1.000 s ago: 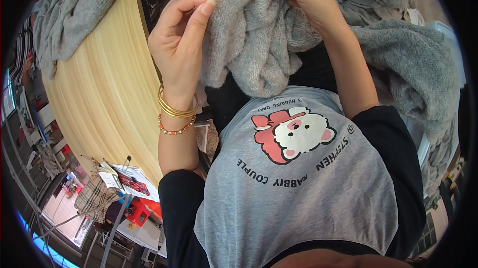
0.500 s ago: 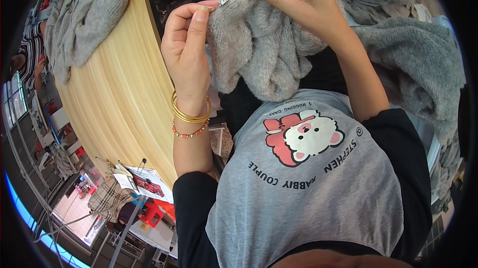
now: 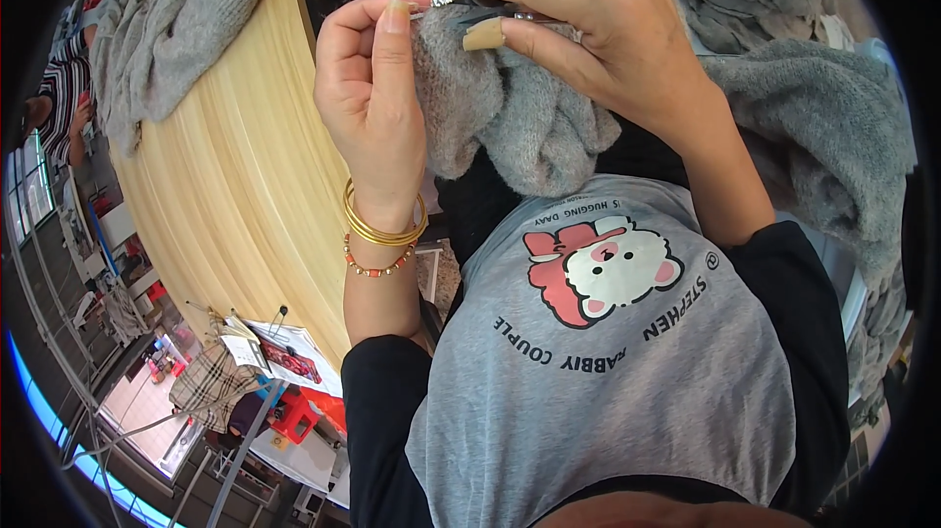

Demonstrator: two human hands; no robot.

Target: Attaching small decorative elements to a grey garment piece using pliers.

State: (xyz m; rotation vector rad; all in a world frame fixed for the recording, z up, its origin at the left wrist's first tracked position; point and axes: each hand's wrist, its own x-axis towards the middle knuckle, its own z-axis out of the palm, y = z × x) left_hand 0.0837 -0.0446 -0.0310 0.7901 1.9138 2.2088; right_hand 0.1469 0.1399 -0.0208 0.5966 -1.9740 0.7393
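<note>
A fuzzy grey knitted garment [image 3: 549, 126] lies bunched over my lap, in front of my body. At its left edge my left hand [image 3: 372, 101] is closed in a pinch, thumb against forefinger, on what looks like a thin yarn end coming off the knit. My right hand [image 3: 608, 38] is over the garment, its fingers around small dark metal thread snips [image 3: 482, 14]. The blades point left, close to the ring on my left forefinger. Part of the snips is hidden by my right fingers, and the thumb has a tan covering on its tip.
A pale wooden table [image 3: 235, 165] stands at my left, with more grey knitwear [image 3: 196, 38] on its far part. Papers [image 3: 284, 356] are clipped at its near edge. Further grey knits [image 3: 814, 126] are heaped at my right. Another person in stripes [image 3: 64, 97] is at the far left.
My right hand has come down and left, bringing the snips close to my left fingertips. My left hand keeps its pinch almost in place.
</note>
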